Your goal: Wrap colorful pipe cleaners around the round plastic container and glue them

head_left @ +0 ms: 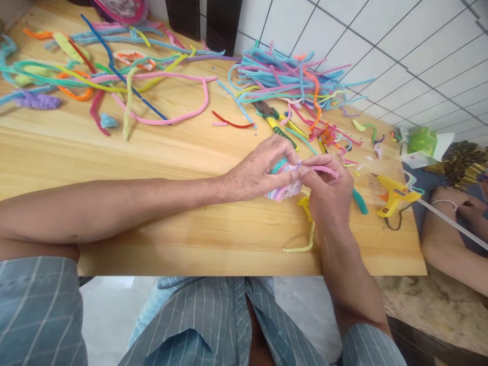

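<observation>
Left hand (263, 170): a multicoloured fuzzy piece (284, 192) is gripped between thumb and fingers over the wooden table (190, 244). Right hand (331, 190): a pink strand (326, 170) is pinched at the piece's right edge. A pale yellow strand (299, 249) is seen nearer the front; pliers (275, 125) are laid beyond, a glue gun (396, 194) at right.

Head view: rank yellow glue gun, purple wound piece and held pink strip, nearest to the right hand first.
1. Pink strip, held in the right hand.
2. Yellow glue gun, right of that hand.
3. Purple wound piece, far left.
</observation>
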The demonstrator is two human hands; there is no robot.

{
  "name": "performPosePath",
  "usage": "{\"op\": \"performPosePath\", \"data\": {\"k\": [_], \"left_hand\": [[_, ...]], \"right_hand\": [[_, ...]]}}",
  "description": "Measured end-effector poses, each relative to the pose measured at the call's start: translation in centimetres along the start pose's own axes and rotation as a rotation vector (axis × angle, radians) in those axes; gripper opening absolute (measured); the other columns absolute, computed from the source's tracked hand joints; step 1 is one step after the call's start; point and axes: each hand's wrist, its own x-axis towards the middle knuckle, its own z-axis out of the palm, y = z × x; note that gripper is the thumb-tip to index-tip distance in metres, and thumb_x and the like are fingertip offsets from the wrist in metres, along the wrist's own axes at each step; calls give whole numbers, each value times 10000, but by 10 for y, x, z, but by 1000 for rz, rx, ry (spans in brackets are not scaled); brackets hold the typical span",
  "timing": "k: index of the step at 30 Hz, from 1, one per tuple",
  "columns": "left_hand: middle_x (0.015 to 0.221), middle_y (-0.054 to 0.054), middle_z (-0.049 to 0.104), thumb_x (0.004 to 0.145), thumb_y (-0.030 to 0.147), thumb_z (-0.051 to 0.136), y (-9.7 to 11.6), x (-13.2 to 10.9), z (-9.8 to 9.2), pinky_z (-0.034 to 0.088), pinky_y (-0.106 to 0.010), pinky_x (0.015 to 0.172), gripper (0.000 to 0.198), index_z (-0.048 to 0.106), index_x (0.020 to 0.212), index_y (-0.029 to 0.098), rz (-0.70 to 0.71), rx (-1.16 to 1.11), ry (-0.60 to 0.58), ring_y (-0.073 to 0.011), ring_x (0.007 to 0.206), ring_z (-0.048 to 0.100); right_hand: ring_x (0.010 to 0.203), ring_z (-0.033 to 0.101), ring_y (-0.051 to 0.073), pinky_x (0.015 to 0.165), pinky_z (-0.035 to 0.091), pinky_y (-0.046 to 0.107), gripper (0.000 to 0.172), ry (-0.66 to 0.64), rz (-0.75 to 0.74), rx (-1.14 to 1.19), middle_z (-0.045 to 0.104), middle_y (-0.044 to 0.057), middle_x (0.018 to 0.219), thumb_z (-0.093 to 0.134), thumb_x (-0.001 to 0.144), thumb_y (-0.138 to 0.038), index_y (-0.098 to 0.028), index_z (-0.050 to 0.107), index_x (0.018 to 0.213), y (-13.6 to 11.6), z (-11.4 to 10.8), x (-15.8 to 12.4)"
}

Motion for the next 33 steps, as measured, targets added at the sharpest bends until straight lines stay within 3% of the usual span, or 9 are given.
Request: {"op": "performPosePath", "data": {"k": [3,6,9,11,14,19,25,33], "left_hand": [[1171,-62,721,1058,493,727,-3,3,-2,557,-439,1084,265,638,1072,244,-32,25,20,-247,1169,672],[1183,-62,724,1043,478,751,-6,5,-4,555,-440,1092,263,641,1067,240,-64,32,35,-250,1179,673],[1189,-63,729,1045,470,741,-7,7,-4,551,-440,1097,257,642,1072,234,-77,19,40,-249,1178,677],[1179,-63,733,1051,486,729,-8,7,-3,549,-446,1098,268,641,1064,234,-74,8,47,-251,1169,680],[1169,-60,739,1057,513,715,-10,8,-2,550,-463,1099,285,642,1055,238,-62,-7,52,-257,1166,683],[1172,-67,746,1055,461,713,-13,8,-2,561,-496,1095,228,650,1048,242,-58,-30,69,-271,1175,687],[1202,-66,744,1042,401,719,-11,6,-2,580,-486,1086,175,653,1079,244,-75,-22,58,-263,1182,686],[1194,-71,725,1070,509,692,-9,4,-1,560,-493,1105,270,632,1084,247,-64,-34,72,-266,1196,676]], "right_hand": [[816,687,177,728,610,356,245,27,-180,-178,733,0,983,860,902,-414,-292,762,1091,1,-10,-5],[1105,720,275,936,631,494,363,29,-477,-472,734,51,1235,836,940,-422,-349,720,1276,-6,-22,-15],[1322,675,361,1145,557,626,482,-81,-726,-682,716,79,1399,841,930,-396,-379,684,1386,-14,-29,-24],[1456,603,408,1235,490,674,525,-116,-813,-763,672,93,1516,838,926,-398,-377,675,1425,-16,-29,-26],[1556,532,431,1298,426,709,584,-174,-811,-821,636,89,1602,822,942,-413,-396,626,1491,-13,-27,-23],[1462,656,400,1257,504,686,699,-309,-720,-738,718,85,1509,859,936,-391,-405,518,1546,-1,-27,-14],[1373,719,380,1193,572,658,673,-311,-701,-644,722,107,1469,848,941,-381,-362,523,1530,4,-24,-11],[1349,727,365,1144,609,648,602,-237,-692,-551,727,108,1434,811,959,-392,-348,547,1498,13,-15,-16]]}}
